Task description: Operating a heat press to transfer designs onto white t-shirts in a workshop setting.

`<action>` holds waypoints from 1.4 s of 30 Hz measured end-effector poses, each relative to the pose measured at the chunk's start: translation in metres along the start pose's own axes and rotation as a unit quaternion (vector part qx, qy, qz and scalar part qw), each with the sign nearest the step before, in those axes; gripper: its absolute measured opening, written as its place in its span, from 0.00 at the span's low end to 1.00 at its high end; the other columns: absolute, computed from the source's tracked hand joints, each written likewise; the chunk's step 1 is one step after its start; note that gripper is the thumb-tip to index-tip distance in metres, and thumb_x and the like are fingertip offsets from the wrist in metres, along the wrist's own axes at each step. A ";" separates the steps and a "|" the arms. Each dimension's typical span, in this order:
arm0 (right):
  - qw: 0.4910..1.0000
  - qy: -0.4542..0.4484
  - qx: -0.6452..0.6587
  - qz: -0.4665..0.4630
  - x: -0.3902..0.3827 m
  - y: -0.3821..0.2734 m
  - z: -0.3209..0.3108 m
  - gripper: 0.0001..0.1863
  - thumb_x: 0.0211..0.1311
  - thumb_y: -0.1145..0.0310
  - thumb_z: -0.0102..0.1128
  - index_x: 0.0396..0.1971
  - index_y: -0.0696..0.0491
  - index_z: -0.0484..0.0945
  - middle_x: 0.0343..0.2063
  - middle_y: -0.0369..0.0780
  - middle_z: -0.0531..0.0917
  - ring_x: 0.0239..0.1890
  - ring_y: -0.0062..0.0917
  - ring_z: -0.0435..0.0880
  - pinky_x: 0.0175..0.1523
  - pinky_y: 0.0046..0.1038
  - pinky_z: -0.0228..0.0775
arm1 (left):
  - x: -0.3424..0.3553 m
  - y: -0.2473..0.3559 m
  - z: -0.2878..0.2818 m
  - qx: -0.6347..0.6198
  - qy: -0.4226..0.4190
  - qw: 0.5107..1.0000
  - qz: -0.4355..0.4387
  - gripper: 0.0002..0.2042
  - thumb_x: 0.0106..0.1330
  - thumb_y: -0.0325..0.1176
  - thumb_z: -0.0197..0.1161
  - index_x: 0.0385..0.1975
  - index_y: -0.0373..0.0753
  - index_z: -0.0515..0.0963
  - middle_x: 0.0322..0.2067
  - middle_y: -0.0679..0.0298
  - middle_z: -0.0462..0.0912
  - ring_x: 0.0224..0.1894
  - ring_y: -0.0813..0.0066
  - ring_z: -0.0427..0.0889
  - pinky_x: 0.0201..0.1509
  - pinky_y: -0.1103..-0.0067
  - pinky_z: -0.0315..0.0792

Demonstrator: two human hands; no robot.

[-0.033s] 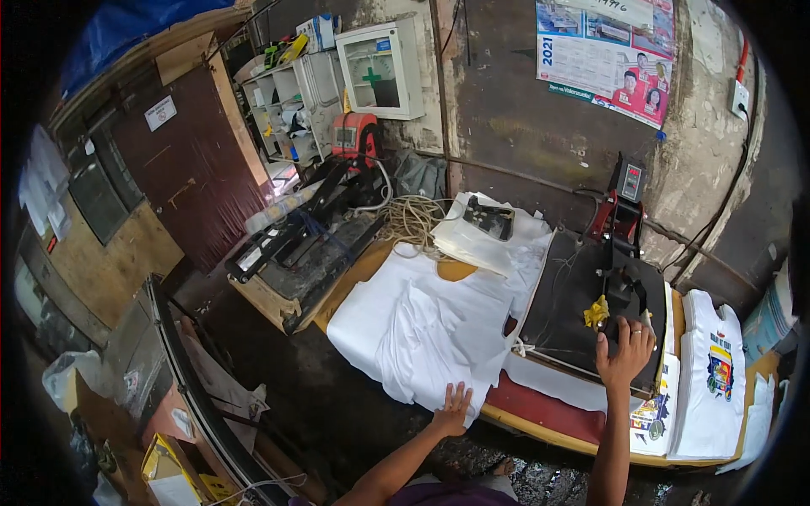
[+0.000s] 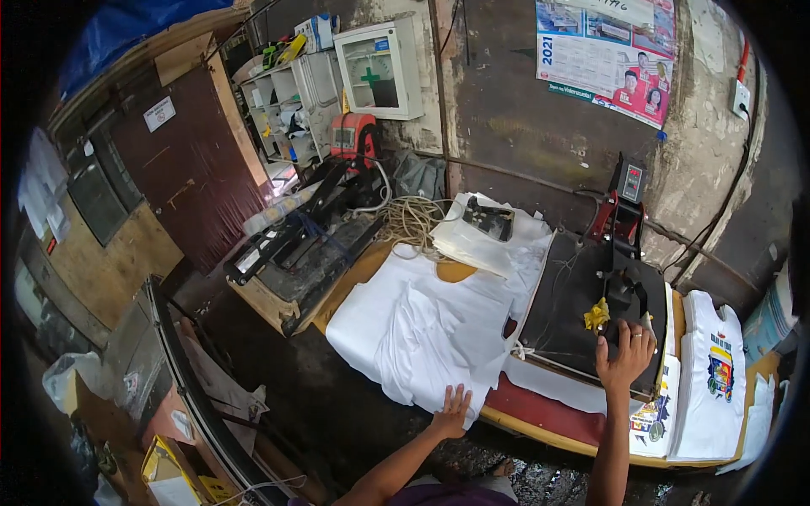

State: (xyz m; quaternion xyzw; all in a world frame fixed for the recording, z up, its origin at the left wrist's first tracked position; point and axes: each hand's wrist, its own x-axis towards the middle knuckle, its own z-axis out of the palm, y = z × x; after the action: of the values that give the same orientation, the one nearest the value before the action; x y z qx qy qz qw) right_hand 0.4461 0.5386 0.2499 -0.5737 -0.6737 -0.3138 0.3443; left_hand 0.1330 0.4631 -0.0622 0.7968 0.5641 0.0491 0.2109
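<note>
My left hand [image 2: 453, 411] lies flat with spread fingers on the near edge of a white T-shirt [image 2: 422, 325], which is spread out and wrinkled in the middle. To the right stands a heat press [image 2: 561, 308] with a flat black top plate, lowered over white cloth that shows beneath its front edge. My right hand [image 2: 626, 358] rests over the front right of this plate, by the press handle, fingers stretched and thumb apart. A yellow rag [image 2: 596, 314] is bunched just left of its fingertips. What the fingertips touch is partly hidden.
Printed white shirts [image 2: 711, 375] lie right of the press. Behind the spread T-shirt are a stack of pale sheets [image 2: 468, 240] with a black object on it and coiled rope [image 2: 412, 221]. Another press [image 2: 316, 244] stands at the left; a dark-framed rack [image 2: 181, 358] is nearer.
</note>
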 end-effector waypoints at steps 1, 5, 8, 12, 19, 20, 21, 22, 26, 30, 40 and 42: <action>1.000 0.013 -0.013 -0.002 0.000 0.003 0.002 0.24 0.54 0.50 0.56 0.43 0.54 0.78 0.36 0.43 0.76 0.42 0.40 0.74 0.51 0.41 0.62 | 0.000 -0.003 0.004 0.018 0.027 0.999 0.025 0.57 0.49 0.43 0.69 0.72 0.44 0.31 0.72 0.50 0.23 0.72 0.38 0.22 0.57 0.41 0.64; 0.996 0.056 -0.059 -0.023 -0.004 0.013 0.015 0.26 0.59 0.45 0.49 0.40 0.54 0.79 0.34 0.42 0.78 0.37 0.38 0.76 0.46 0.41 0.65 | 0.006 -0.012 0.011 0.052 0.013 0.997 0.052 0.60 0.46 0.46 0.71 0.72 0.41 0.31 0.71 0.46 0.22 0.70 0.33 0.20 0.59 0.42 0.63; 0.994 0.080 -0.070 -0.037 -0.008 0.017 0.024 0.27 0.60 0.44 0.48 0.39 0.55 0.80 0.32 0.42 0.79 0.36 0.38 0.78 0.44 0.41 0.66 | 0.008 -0.017 0.015 0.076 -0.060 0.995 0.027 0.62 0.42 0.48 0.73 0.72 0.39 0.32 0.71 0.43 0.24 0.70 0.30 0.20 0.60 0.43 0.63; 0.992 0.092 -0.077 -0.042 -0.013 0.018 0.027 0.28 0.60 0.43 0.47 0.38 0.56 0.80 0.31 0.42 0.79 0.35 0.38 0.78 0.44 0.41 0.67 | 0.000 -0.027 0.024 0.066 0.046 0.991 0.106 0.63 0.41 0.50 0.73 0.72 0.38 0.33 0.70 0.41 0.23 0.69 0.28 0.19 0.61 0.42 0.61; 0.994 0.088 -0.058 -0.020 -0.010 0.017 0.011 0.28 0.55 0.43 0.55 0.38 0.56 0.80 0.32 0.42 0.79 0.38 0.39 0.78 0.45 0.40 0.67 | 0.013 -0.016 0.011 0.098 -0.101 0.989 0.045 0.64 0.43 0.52 0.73 0.71 0.37 0.30 0.70 0.41 0.19 0.68 0.28 0.16 0.66 0.42 0.51; 0.996 0.077 -0.051 -0.011 -0.007 0.015 0.008 0.26 0.54 0.44 0.56 0.37 0.55 0.81 0.32 0.42 0.78 0.38 0.39 0.78 0.45 0.40 0.67 | 0.015 -0.012 0.004 0.103 -0.111 0.986 0.072 0.64 0.43 0.52 0.73 0.71 0.37 0.30 0.70 0.41 0.19 0.68 0.28 0.16 0.66 0.42 0.51; 0.997 0.068 -0.030 0.003 -0.003 0.005 0.008 0.24 0.52 0.46 0.58 0.35 0.54 0.81 0.31 0.41 0.78 0.37 0.38 0.77 0.44 0.40 0.67 | 0.011 -0.014 -0.005 0.090 -0.141 0.984 0.058 0.64 0.46 0.54 0.72 0.70 0.32 0.28 0.67 0.35 0.18 0.66 0.25 0.13 0.67 0.41 0.39; 0.997 0.069 -0.022 0.006 -0.001 0.003 0.007 0.23 0.50 0.48 0.60 0.34 0.53 0.81 0.30 0.40 0.77 0.36 0.37 0.76 0.44 0.40 0.66 | 0.011 -0.014 -0.013 0.079 -0.167 0.982 0.049 0.64 0.48 0.56 0.70 0.68 0.27 0.26 0.65 0.29 0.16 0.64 0.23 0.11 0.67 0.40 0.27; 0.998 0.053 0.020 0.017 0.005 -0.001 -0.003 0.22 0.49 0.51 0.62 0.37 0.54 0.80 0.32 0.40 0.77 0.38 0.37 0.76 0.47 0.37 0.66 | 0.023 -0.025 -0.002 0.140 -0.178 0.972 0.057 0.68 0.46 0.60 0.69 0.65 0.22 0.21 0.63 0.25 0.13 0.64 0.29 0.06 0.64 0.44 0.10; 0.998 0.036 0.035 0.023 0.003 0.000 -0.014 0.22 0.49 0.53 0.63 0.38 0.55 0.80 0.33 0.40 0.77 0.40 0.36 0.75 0.50 0.38 0.64 | 0.028 -0.029 -0.002 0.145 -0.186 0.968 0.091 0.68 0.47 0.61 0.68 0.64 0.22 0.20 0.65 0.30 0.15 0.65 0.34 0.06 0.62 0.42 0.08; 0.998 -0.034 0.030 0.046 -0.010 0.003 -0.019 0.25 0.55 0.52 0.61 0.46 0.55 0.77 0.40 0.43 0.75 0.47 0.37 0.72 0.57 0.40 0.60 | 0.027 -0.023 -0.007 0.137 -0.223 0.962 0.076 0.67 0.50 0.60 0.67 0.64 0.22 0.18 0.64 0.28 0.14 0.65 0.34 0.04 0.62 0.45 0.06; 0.998 -0.026 0.029 0.039 -0.007 0.004 -0.018 0.25 0.55 0.52 0.61 0.46 0.55 0.77 0.39 0.43 0.75 0.46 0.38 0.72 0.57 0.41 0.60 | 0.029 -0.028 -0.001 0.134 -0.216 0.963 0.085 0.67 0.50 0.60 0.67 0.63 0.22 0.18 0.64 0.27 0.14 0.64 0.33 0.03 0.62 0.44 0.06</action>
State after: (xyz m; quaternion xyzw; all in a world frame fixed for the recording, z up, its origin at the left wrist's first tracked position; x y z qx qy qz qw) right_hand 0.4525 0.5205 0.2540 -0.5969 -0.6685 -0.2654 0.3556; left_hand 0.1179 0.4981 -0.0766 0.8543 0.4368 -0.1825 0.2145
